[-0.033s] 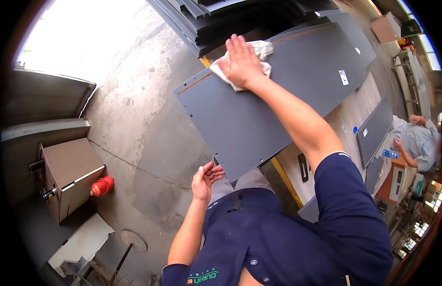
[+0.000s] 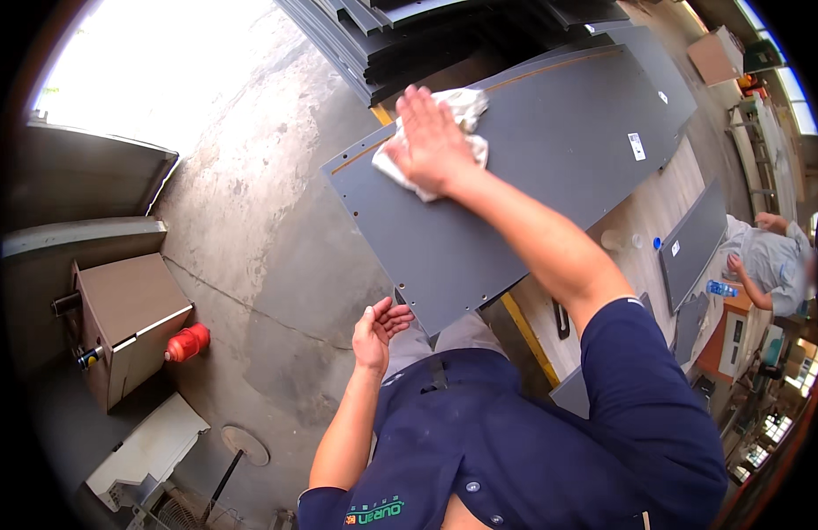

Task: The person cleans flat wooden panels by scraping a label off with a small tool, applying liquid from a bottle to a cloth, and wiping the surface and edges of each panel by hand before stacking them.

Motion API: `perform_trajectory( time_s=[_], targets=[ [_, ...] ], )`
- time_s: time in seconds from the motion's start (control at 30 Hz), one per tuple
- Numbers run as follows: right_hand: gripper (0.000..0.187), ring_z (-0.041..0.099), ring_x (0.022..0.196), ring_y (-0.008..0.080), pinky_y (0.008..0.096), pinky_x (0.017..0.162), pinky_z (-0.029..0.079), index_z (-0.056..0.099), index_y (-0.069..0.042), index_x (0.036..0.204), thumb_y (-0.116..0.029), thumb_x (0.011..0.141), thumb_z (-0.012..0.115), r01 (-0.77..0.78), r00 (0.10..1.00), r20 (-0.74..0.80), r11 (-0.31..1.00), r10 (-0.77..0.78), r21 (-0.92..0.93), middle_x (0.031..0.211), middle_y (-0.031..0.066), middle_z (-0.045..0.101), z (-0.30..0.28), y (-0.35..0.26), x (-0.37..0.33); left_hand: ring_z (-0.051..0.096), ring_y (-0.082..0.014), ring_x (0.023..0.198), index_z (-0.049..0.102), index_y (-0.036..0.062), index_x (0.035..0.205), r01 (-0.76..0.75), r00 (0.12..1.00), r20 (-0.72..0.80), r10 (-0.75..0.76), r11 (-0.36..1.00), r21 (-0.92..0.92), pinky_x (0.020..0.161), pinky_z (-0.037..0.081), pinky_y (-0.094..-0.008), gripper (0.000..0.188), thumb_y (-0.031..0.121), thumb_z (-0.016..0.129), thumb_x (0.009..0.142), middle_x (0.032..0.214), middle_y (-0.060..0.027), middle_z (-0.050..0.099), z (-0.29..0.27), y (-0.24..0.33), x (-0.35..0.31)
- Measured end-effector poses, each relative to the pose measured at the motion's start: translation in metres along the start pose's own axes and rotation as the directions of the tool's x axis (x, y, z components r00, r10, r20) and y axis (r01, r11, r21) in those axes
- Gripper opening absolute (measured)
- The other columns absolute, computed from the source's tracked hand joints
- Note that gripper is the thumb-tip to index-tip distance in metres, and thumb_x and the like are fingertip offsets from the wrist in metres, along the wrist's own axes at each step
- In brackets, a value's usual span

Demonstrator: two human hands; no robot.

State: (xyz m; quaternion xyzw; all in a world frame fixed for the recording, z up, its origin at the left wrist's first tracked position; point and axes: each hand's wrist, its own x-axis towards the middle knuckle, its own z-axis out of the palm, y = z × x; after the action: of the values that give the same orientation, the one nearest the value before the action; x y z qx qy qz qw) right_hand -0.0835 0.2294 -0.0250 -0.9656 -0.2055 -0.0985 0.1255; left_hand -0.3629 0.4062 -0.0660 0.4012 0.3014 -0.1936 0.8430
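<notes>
A long dark grey panel (image 2: 532, 155) with small holes along its edges lies in front of me, a white label (image 2: 637, 147) on its surface. My right hand (image 2: 433, 146) presses a crumpled white cloth (image 2: 466, 108) onto the panel near its far left end, fingers stretched along the cloth and the palm covering part of it. My left hand (image 2: 379, 332) is held beside the panel's near left corner, palm turned inward and fingers loosely curled, with nothing in it. Whether its fingertips touch the panel's edge I cannot tell.
Stacked dark panels (image 2: 479, 40) stand beyond the work panel. A pale table (image 2: 550, 309) with a yellow edge lies underneath. On the left are a brown box-shaped unit (image 2: 131, 296) and a red canister (image 2: 188, 343). At the right, a person (image 2: 771, 261) in grey works near a water bottle (image 2: 722, 288).
My right hand and the cloth have slid a little to the left and toward me across the panel. My left hand has stayed nearly still.
</notes>
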Motion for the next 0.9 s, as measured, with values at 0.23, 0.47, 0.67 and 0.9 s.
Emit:
perform_trajectory(
  time_s=[0.23,0.47,0.67,0.9],
  targets=[
    [0.075,0.016,0.151,0.0300,0.0458,0.122,0.010,0.028,-0.003,0.152,-0.045,0.094,0.050,0.175,0.921,0.306,0.959,-0.240,0.224,0.161,0.0170,0.020,-0.065,-0.010,-0.199,0.067,-0.0295,0.096,0.047,-0.0061,0.133,-0.097,0.982,-0.159,0.103,0.994,0.048,0.086,0.052,-0.0388,0.054,0.037,0.032,0.104,0.110,-0.0213,0.067,-0.046,0.035,0.012],
    [0.070,0.012,0.151,0.0294,0.0436,0.122,0.007,0.022,-0.001,0.154,-0.039,0.098,0.042,-0.147,0.972,0.184,0.989,0.148,-0.017,0.162,0.0171,0.016,-0.051,-0.019,-0.192,0.067,-0.0280,0.094,0.048,-0.0072,0.130,-0.063,0.994,-0.079,0.074,0.990,0.130,0.085,0.052,-0.0384,0.056,0.040,0.033,0.105,0.109,-0.0205,0.067,-0.007,0.043,0.030],
    [0.068,0.018,0.150,0.0281,0.0446,0.122,0.009,0.030,-0.003,0.152,-0.035,0.095,0.048,-0.043,0.979,0.203,0.992,0.019,0.117,0.161,0.0150,0.023,-0.065,-0.024,-0.217,0.063,-0.0192,0.093,0.058,0.0054,0.117,-0.019,0.993,0.114,0.007,0.994,0.109,0.081,0.048,-0.0344,0.060,0.055,0.029,0.103,0.107,-0.0069,0.066,0.039,0.047,0.023],
    [0.065,0.019,0.150,0.0287,0.0454,0.122,0.010,0.032,-0.003,0.151,-0.026,0.093,0.051,-0.122,0.972,0.222,0.971,0.076,0.205,0.161,0.0143,0.023,-0.060,-0.084,-0.221,0.059,-0.0132,0.078,0.054,0.0108,0.098,0.021,0.997,0.063,-0.036,0.974,0.225,0.068,0.048,-0.0267,0.032,0.042,0.046,0.103,0.091,-0.0026,0.060,0.052,0.045,0.025]
  ],
)
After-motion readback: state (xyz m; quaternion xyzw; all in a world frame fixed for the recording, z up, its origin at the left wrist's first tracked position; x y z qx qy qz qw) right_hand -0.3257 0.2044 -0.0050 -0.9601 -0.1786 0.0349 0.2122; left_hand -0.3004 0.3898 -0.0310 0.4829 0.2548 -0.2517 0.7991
